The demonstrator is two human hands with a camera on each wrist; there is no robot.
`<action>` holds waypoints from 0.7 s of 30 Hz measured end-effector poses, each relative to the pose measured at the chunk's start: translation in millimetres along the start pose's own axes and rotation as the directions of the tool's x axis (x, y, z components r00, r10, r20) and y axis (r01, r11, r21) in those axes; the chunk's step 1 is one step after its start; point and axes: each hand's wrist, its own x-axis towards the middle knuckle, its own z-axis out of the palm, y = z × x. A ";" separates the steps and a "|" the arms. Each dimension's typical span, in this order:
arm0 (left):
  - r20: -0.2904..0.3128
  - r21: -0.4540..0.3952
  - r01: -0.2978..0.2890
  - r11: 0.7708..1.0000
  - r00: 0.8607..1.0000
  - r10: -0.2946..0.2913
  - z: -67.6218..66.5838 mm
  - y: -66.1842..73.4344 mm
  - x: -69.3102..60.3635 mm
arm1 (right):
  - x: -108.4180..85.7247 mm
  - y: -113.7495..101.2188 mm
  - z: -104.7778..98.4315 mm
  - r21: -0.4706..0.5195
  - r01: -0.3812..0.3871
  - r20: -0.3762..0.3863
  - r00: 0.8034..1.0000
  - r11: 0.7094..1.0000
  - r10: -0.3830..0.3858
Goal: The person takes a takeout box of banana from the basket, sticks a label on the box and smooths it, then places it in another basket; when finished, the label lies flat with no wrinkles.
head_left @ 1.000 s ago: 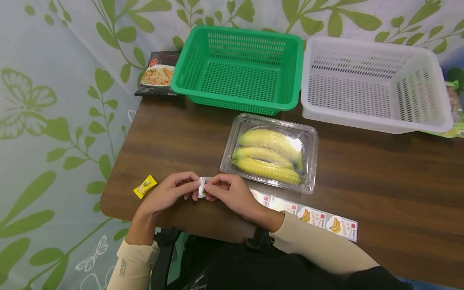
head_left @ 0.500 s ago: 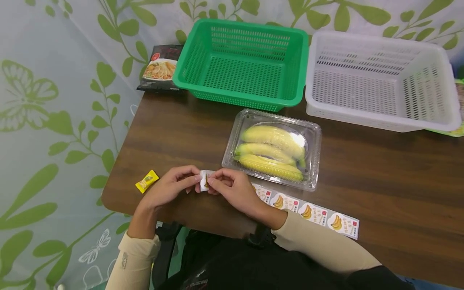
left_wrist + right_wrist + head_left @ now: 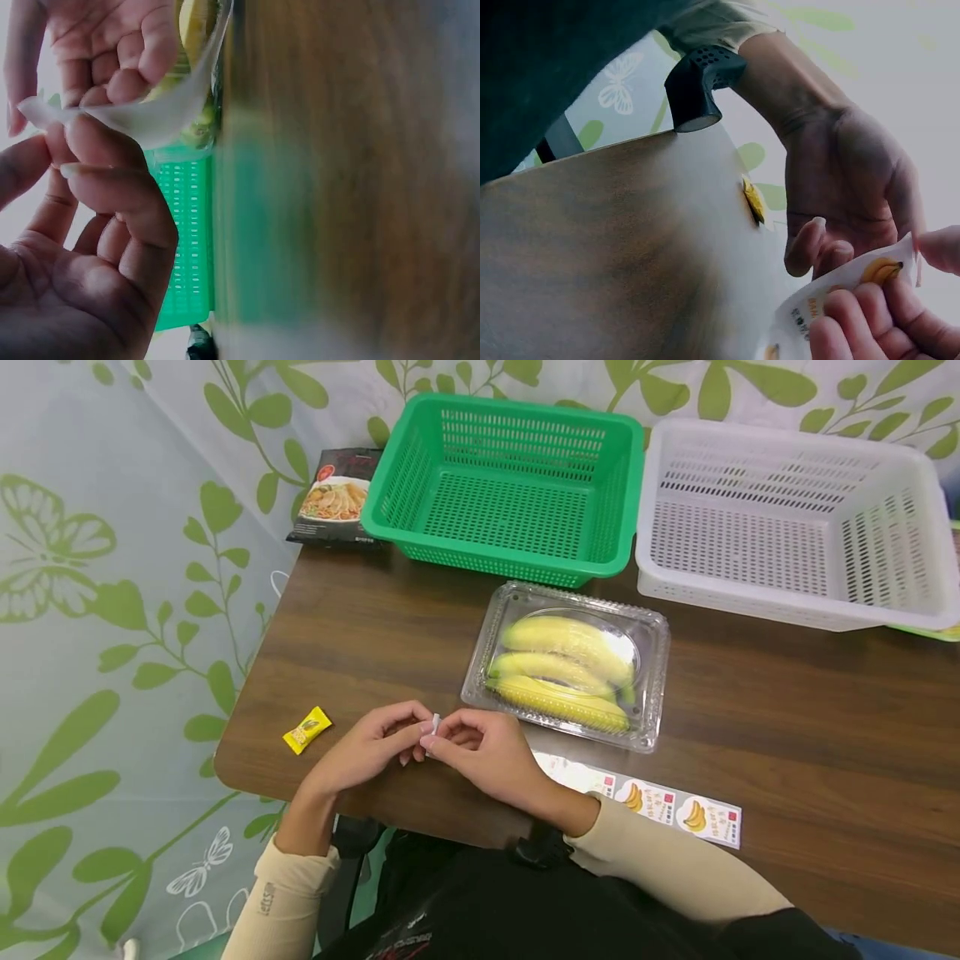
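Note:
At the table's front, both hands pinch the raised end of a strip of white banana stickers (image 3: 708, 818). My left hand (image 3: 378, 752) grips the tip between thumb and fingers. Right beside it, my right hand (image 3: 487, 753) holds the same end with curled fingers. From the head view this end looks edge-on, a thin white sliver. In the right wrist view the sticker strip (image 3: 799, 319) bends upward, showing a printed banana near the fingers. The rest runs under my right wrist along the table. Behind the right hand sits a closed clear clamshell box (image 3: 480, 681) with several bananas (image 3: 562, 672) inside.
A small yellow packet (image 3: 307, 730) lies left of my left hand. At the back stand a green basket (image 3: 495, 556) and a white basket (image 3: 765, 606). A black noodle packet (image 3: 337, 497) leans beside the green one. The table (image 3: 270, 652) ends at a rounded left corner.
Between the fingers, the sticker end has turned from showing its face to standing edge-on. Both hands stay close together. The head view has tilted slightly, shifting the scene upward.

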 end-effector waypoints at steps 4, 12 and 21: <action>-0.040 0.054 0.034 0.998 0.999 -0.032 4.5 2.1 -0.7 | -1.0 1.8 0.3 -0.050 0.015 -0.001 1.000 0.999 -0.016; -0.102 0.117 0.039 0.992 0.994 -0.027 7.8 2.4 -0.2 | -2.0 3.4 -0.4 -0.148 0.045 0.023 0.999 0.988 -0.042; -0.129 0.151 0.031 0.988 0.992 -0.011 9.2 3.6 -0.1 | 0.0 3.6 -1.5 -0.102 0.019 0.034 0.999 0.995 -0.016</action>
